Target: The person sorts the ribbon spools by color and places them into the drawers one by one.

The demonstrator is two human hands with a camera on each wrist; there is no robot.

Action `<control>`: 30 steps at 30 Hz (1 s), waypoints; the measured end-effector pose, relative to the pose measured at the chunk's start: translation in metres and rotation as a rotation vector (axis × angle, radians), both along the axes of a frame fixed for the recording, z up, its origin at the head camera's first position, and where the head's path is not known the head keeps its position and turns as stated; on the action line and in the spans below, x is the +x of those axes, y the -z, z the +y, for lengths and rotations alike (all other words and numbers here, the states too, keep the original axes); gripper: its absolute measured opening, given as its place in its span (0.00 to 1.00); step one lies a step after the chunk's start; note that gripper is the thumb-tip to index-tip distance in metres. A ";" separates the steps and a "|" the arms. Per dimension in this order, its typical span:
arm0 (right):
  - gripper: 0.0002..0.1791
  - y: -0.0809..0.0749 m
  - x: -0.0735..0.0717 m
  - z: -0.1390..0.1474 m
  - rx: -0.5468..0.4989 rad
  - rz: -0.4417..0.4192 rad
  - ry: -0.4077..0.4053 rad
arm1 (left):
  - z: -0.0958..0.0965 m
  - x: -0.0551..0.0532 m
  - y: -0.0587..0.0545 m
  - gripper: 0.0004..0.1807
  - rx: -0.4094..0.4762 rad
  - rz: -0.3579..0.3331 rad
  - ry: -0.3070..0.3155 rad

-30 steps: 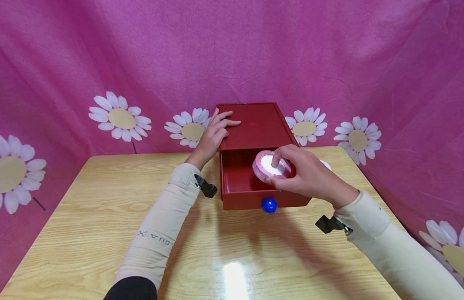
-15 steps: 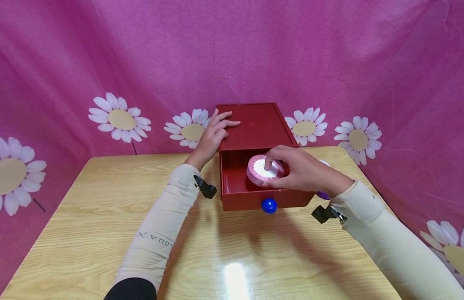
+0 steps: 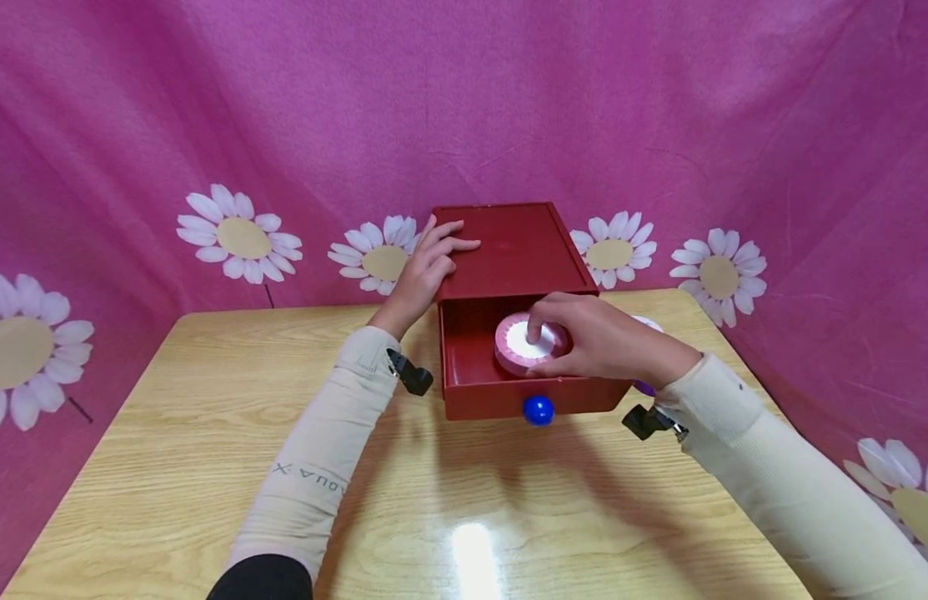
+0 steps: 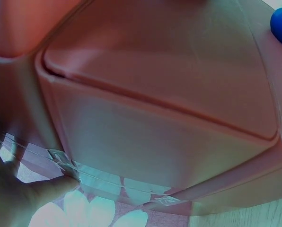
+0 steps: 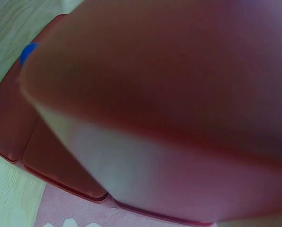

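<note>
A small red drawer box [image 3: 512, 250] stands at the back of the table, its drawer [image 3: 471, 358] pulled out toward me. My left hand [image 3: 422, 271] rests on the left top edge of the box, fingers spread over the lid; its thumb [image 4: 53, 189] shows beside the box in the left wrist view. Inside the drawer, my right hand [image 3: 602, 337] holds a round pink object with a white disc on top [image 3: 512, 350]. The index finger bends onto the white disc while the thumb lies at the near side. The object's right part is hidden by the hand.
A blue round knob [image 3: 539, 411] sits on the drawer front. Behind my right wrist, a white and purple thing [image 3: 644, 388] is partly hidden on the wooden table [image 3: 231, 433]. A pink curtain with daisies [image 3: 358, 108] surrounds the table's back and sides.
My right hand has moved slightly left and down into the drawer with the round pink object. More of the purple thing shows behind the wrist. The left hand stays on the box.
</note>
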State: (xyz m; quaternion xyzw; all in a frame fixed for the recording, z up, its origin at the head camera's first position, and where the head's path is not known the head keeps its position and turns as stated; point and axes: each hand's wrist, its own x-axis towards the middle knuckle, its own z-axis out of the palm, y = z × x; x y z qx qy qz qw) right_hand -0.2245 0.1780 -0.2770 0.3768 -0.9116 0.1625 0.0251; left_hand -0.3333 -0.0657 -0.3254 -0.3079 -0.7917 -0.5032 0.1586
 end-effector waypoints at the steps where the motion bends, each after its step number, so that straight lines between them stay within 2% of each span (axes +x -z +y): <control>1: 0.21 0.000 -0.001 0.000 0.009 0.009 -0.001 | 0.000 0.000 0.000 0.24 0.002 0.002 0.002; 6: 0.21 0.002 -0.002 -0.002 0.057 0.036 0.009 | 0.000 0.002 -0.002 0.23 0.013 0.011 0.012; 9: 0.21 0.002 -0.002 -0.003 0.088 0.036 0.022 | 0.002 0.016 -0.013 0.23 0.015 -0.002 0.017; 16: 0.22 0.003 -0.004 -0.006 0.124 0.038 0.030 | 0.002 0.021 -0.017 0.24 0.001 -0.017 0.006; 19: 0.22 0.003 -0.005 -0.007 0.123 0.028 0.031 | 0.003 0.034 -0.028 0.23 0.018 -0.016 0.021; 30: 0.24 0.000 -0.004 -0.004 0.048 -0.029 0.011 | 0.003 0.034 -0.029 0.23 0.006 -0.022 0.015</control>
